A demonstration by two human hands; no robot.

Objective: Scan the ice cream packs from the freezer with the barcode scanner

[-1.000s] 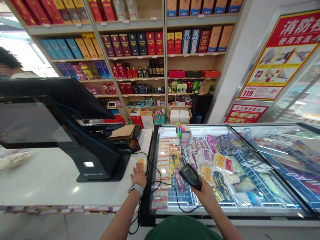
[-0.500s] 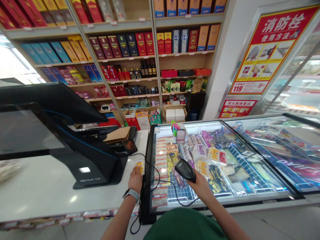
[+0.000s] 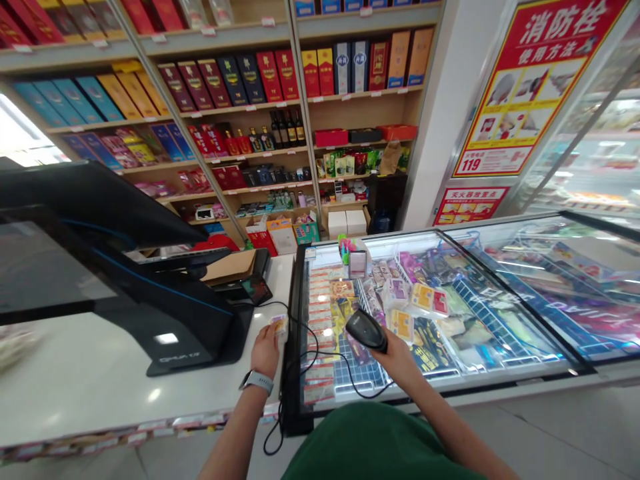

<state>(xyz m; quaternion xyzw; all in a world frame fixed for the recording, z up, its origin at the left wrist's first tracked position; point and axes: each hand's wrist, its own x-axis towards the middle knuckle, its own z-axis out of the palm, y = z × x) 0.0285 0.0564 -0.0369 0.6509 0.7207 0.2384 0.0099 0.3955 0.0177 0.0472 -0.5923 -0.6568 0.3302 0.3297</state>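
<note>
My left hand (image 3: 265,350), with a watch on the wrist, has its fingers on a small yellow and white packet (image 3: 279,327) at the right edge of the white counter (image 3: 200,400). Wrapped round the handle of a black handheld scanner (image 3: 367,329) is my right hand (image 3: 396,357). The scanner is held over the glass top of the freezer, its head pointing up and left, and its black cable (image 3: 353,387) loops back toward the counter. Several yellow, red and purple labelled packs (image 3: 423,299) lie beyond the scanner.
A black checkout terminal (image 3: 190,327) stands on the counter at the left, with a black device (image 3: 257,287) behind it. The freezer's black frame (image 3: 295,333) borders the counter. Shelves of boxes (image 3: 250,80) rise behind; a red poster (image 3: 535,93) hangs right.
The view has shifted slightly. My left hand's fingers have moved further over the packet, covering it differently. The scanner stays in my right hand, tilted a little differently.
</note>
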